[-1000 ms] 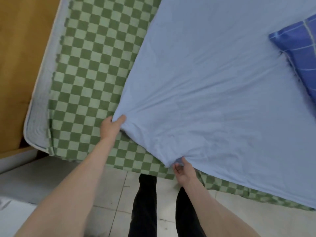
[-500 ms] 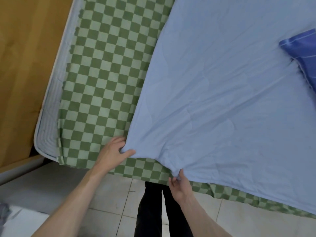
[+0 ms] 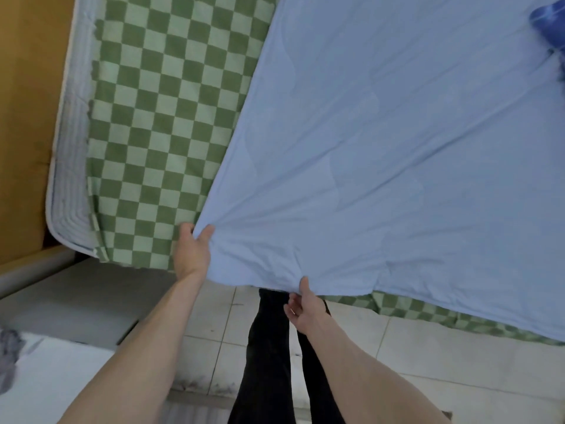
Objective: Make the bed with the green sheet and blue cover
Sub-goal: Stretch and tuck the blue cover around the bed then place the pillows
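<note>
Blue cover lay spread over most of the bed, its near corner bunched and lifted off the green sheet by both hands. The left hand had its fingers curled round the cover's side edge, thumb on top — the right hand pinched the lower hem near the corner, thumb pressed against the cloth. The checked green sheet showed bare along the left strip and under the hem at the bed's near edge. A quilted mattress edge stuck out beside it, and a dark blue pillow sat at the far right — partly cut off.
</note>
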Demonstrator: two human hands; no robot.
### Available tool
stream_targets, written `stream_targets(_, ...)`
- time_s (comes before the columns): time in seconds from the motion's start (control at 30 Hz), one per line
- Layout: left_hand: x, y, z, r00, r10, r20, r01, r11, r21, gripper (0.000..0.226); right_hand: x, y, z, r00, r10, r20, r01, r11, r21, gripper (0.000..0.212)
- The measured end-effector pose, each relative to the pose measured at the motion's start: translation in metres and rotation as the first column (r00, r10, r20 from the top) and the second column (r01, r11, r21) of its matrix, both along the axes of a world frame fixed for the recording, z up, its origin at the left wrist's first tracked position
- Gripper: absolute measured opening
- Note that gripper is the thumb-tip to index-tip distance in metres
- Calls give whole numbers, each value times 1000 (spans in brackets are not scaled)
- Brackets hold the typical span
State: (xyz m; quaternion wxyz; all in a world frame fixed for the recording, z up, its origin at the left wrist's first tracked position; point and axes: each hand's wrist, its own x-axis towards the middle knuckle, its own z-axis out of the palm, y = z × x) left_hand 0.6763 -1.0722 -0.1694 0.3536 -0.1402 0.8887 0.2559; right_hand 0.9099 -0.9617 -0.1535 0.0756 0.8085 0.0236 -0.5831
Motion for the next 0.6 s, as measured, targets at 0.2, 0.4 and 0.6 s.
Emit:
stream_targets(0.2,-14,-20,-9,970,-217,-107,205,973,-110,35,8,-6,-14,965,-120,-232,134,990,48,36)
stream_targets(0.4,-14,-14,-24,964,-208,-168,179,969,-172,34,21,-3,-29,964,-51,-261,50,999,-11,34)
stream_targets(0.6,-4,5,-5,947,-266,-182,182,907,-381,50,72,42,-13,954,-219,-207,238,968,73,40)
